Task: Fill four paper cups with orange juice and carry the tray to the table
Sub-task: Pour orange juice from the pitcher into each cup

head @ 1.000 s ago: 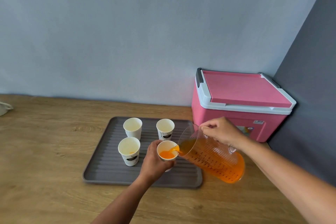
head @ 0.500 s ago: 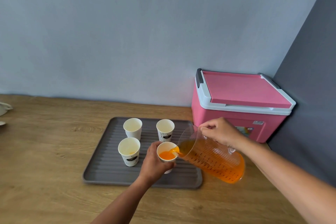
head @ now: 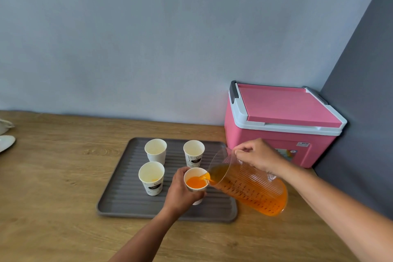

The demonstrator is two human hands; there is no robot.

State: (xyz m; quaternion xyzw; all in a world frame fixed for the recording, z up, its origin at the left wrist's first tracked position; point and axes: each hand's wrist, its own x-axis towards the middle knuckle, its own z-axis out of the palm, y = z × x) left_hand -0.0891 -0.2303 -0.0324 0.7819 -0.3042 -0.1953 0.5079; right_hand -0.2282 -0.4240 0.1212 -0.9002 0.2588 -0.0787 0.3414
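Observation:
A grey ribbed tray (head: 119, 202) lies on the wooden counter with several white paper cups on it. My left hand (head: 180, 193) grips the front right cup (head: 195, 183), which holds orange juice. My right hand (head: 258, 155) holds a clear ribbed pitcher (head: 251, 189) of orange juice by its handle, tilted left, with juice running from its spout into that cup. The front left cup (head: 151, 177) shows a little orange inside. The back left cup (head: 155, 151) and back right cup (head: 194, 153) look pale inside.
A pink cooler box (head: 280, 121) with a white rim stands shut in the right corner, close behind the pitcher. A dark wall panel (head: 361, 112) closes off the right side. White objects (head: 6, 134) sit at the counter's far left edge.
The juice level in the front right cup has risen. Both hands and the pitcher have stayed almost still.

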